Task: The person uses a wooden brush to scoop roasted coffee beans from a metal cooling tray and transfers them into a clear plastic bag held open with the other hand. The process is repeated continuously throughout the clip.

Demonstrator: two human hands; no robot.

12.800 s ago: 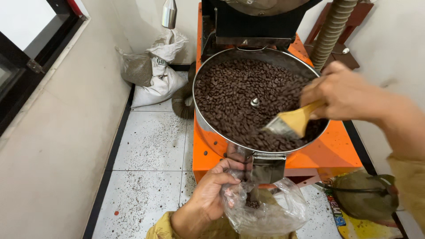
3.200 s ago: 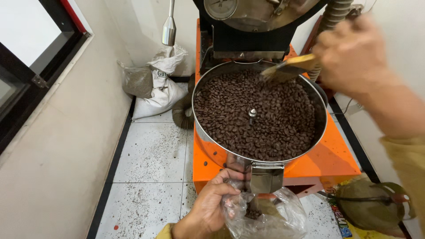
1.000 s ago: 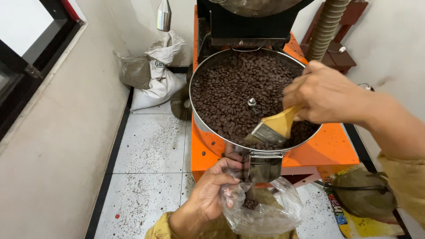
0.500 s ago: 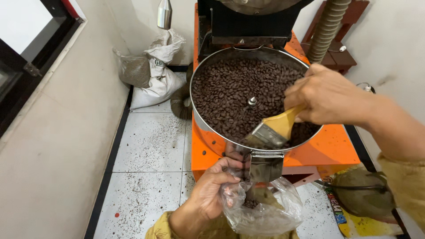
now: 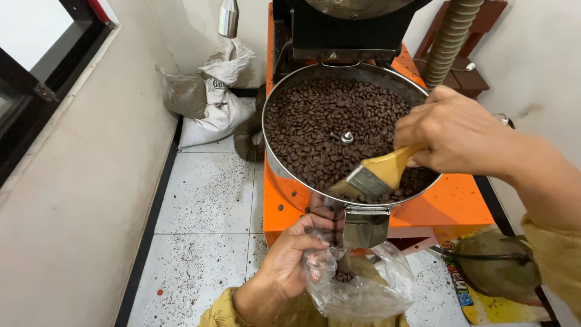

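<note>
A cream plaster wall (image 5: pixel 78 200) runs along the left side, with a dark-framed window (image 5: pixel 36 79) set high in it. The floor (image 5: pixel 209 194) is laid with white speckled tiles, dusted with dark flecks and edged by a black border strip against the wall. In the far corner, white and grey sacks (image 5: pixel 206 100) slump together. A pale wall (image 5: pixel 538 66) stands on the right. Soft, even daylight fills the room.

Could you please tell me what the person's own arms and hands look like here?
Both hands are bare: no gloves, rings or watch show on the left hand or right hand. Each arm ends in a loose mustard-yellow sleeve, the forearms showing.
</note>
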